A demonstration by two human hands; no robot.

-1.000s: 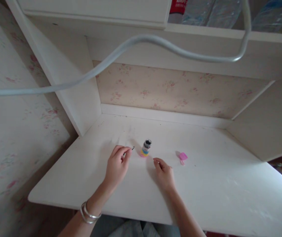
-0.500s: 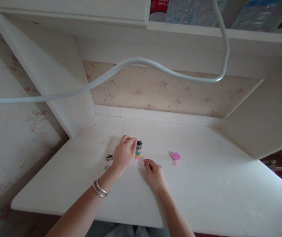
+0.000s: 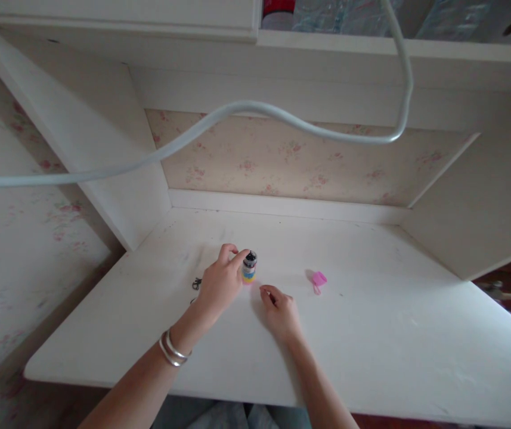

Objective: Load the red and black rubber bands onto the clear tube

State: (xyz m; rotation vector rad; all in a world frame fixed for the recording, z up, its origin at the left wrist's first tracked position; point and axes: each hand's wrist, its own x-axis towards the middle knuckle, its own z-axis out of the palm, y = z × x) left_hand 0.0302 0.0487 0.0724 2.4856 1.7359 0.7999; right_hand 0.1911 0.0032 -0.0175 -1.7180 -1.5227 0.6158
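Note:
A small open jar [image 3: 249, 267] with blue, yellow and pink bands stands on the white desk [image 3: 371, 333]. My left hand [image 3: 219, 281] is at its left side, thumb and forefinger pinched together at the jar's mouth; what they hold is too small to make out. My right hand [image 3: 279, 311] rests on the desk just right of the jar, fingers curled, holding nothing I can see. Small black clips [image 3: 197, 283] lie left of my left hand. A pink lid [image 3: 318, 279] lies to the right.
A grey cable [image 3: 255, 110] hangs across the view in front of the shelf. White side panels [image 3: 103, 149] wall in the desk on both sides, with floral wallpaper [image 3: 282, 158] behind. Bottles stand on the upper shelf [image 3: 371, 47].
My left hand moved from the desk left of the jar up to the jar's mouth. Small black clips now show where it had been. The right hand barely moved.

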